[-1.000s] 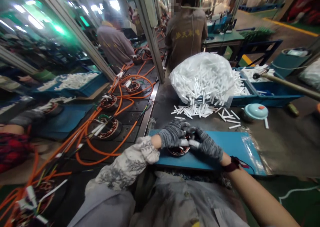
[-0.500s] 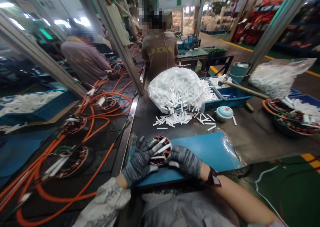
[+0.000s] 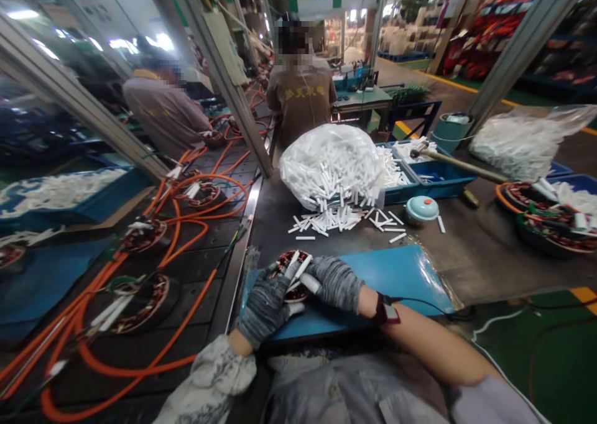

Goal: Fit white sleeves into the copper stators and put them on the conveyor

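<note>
A small round motor stator (image 3: 295,296) with copper-red windings stands on the blue mat (image 3: 387,275) in front of me. Two white sleeve tubes (image 3: 301,268) lie slanted across its top. My left hand (image 3: 267,303), in a grey striped glove with pale fingertips, is closed around the stator's left side. From the right, my right hand (image 3: 334,284), gloved alike, has its fingers bent together at the upper end of the tubes. The fingers cover part of the stator, and the exact contact of the right fingertips is hard to make out.
A clear bag (image 3: 329,163) spills white tubes onto the bench. Behind it are blue bins (image 3: 443,184), a mallet (image 3: 466,166) and a light-blue lidded pot (image 3: 422,209). Left, orange cables (image 3: 186,355) loop around larger stators (image 3: 140,303). Two people sit ahead.
My right hand has moved left and up over the stator, its fingers now at the tubes. My left hand has curled in closer, and the tubes stand steeper.
</note>
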Motion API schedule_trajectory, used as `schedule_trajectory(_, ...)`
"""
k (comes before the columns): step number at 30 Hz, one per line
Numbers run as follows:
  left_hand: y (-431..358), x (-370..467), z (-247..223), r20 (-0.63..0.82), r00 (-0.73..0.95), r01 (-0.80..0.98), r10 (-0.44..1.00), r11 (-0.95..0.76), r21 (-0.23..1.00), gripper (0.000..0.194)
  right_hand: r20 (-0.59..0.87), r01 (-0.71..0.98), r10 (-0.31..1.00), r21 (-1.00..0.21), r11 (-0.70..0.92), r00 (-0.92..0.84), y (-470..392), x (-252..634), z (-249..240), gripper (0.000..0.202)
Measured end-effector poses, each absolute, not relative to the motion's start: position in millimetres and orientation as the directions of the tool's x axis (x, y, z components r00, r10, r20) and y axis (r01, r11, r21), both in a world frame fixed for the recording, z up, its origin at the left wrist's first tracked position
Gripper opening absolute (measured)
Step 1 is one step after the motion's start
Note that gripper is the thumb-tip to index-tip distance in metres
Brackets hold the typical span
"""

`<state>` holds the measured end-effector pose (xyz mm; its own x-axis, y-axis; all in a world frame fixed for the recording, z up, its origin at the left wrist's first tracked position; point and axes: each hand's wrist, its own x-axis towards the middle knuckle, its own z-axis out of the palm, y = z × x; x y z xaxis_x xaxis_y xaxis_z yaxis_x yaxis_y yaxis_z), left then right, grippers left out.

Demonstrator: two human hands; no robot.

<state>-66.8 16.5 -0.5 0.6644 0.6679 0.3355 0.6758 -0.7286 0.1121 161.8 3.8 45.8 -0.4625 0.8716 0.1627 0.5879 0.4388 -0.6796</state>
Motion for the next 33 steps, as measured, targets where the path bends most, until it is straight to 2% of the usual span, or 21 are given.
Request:
schedule_trajectory(3, -0.7, -57.4, -4.4, 0.355, 0.654, 0.681, 0.668, -0.724, 0.109, 0.078, 0.116, 0.283, 0.896, -0.925, 0.255, -0.428, -17.7, 173.4, 33.0, 0.037)
schedule_trajectory(5, -14.1, -48.2, -8.1, 0.362, 0.667, 0.674, 0.652, -0.734, 0.08, 0.069, 0.024, 0.139, 0.928, -0.987, 0.081, -0.371, -32.6, 178.7, 24.1, 0.054)
schedule_trajectory(7, -21.6, -38.7, -10.8, 0.362, 0.663, 0.688, 0.655, -0.724, 0.049, 0.058, -0.047, 0.097, 0.948, -0.995, -0.017, -0.315, -40.3, 181.5, 18.5, 0.063)
schedule_trajectory(10, -14.5, -28.4, -10.9, 0.372, 0.591, 0.755, 0.716, -0.654, 0.06, 0.047, -0.01, 0.257, 0.964, -0.964, 0.06, -0.265, -34.4, 195.0, 18.2, 0.066)
schedule_trajectory(12, -2.8, -25.7, -9.2, 0.383, 0.539, 0.781, 0.75, -0.616, 0.108, 0.046, 0.062, 0.424, 0.971, -0.892, 0.158, -0.233, -23.8, 222.1, 20.1, 0.053)
schedule_trajectory(15, 9.0, -27.8, -8.2, 0.438, 0.487, 0.759, 0.755, -0.614, 0.214, 0.048, 0.129, 0.628, 0.99, -0.766, 0.135, -0.055, -7.6, 290.7, 18.3, 0.034)
schedule_trajectory(17, 9.5, -30.8, -10.0, 0.501, 0.45, 0.723, 0.739, -0.631, 0.281, 0.042, 0.224, 0.873, 0.972, -0.485, 0.048, 0.071, 4.1, 339.4, 12.0, 0.029)
schedule_trajectory(20, 6.9, -32.8, -13.7, 0.528, 0.417, 0.688, 0.74, -0.636, 0.349, 0.029, 0.261, 0.911, 0.963, -0.41, 0.046, 0.069, 21.5, 383.3, -0.5, 0.02)
schedule_trajectory(23, 7.6, -32.0, -14.1, 0.461, 0.443, 0.696, 0.769, -0.619, 0.364, 0.03, 0.304, 0.92, 0.951, -0.384, 0.075, 0.05, 23.9, 375.7, -6.2, 0.022)
schedule_trajectory(25, 9.0, -31.3, -13.3, 0.44, 0.463, 0.697, 0.77, -0.622, 0.357, 0.031, 0.304, 0.89, 0.95, -0.449, 0.074, 0.075, 15.0, 348.0, -2.9, 0.028)
schedule_trajectory(27, 9.9, -30.9, -12.9, 0.464, 0.46, 0.693, 0.757, -0.633, 0.346, 0.031, 0.269, 0.777, 0.956, -0.625, 0.081, 0.117, 3.5, 311.8, 4.7, 0.031)
schedule_trajectory(29, 10.2, -30.8, -13.2, 0.512, 0.449, 0.682, 0.732, -0.651, 0.332, 0.03, 0.233, 0.584, 0.968, -0.8, 0.139, 0.089, -4.6, 276.7, 13.5, 0.029)
schedule_trajectory(33, 10.3, -29.8, -13.8, 0.627, 0.424, 0.653, 0.653, -0.701, 0.288, 0.025, 0.151, 0.356, 0.989, -0.924, 0.14, 0.004, -5.9, 236.5, 24.4, 0.021)
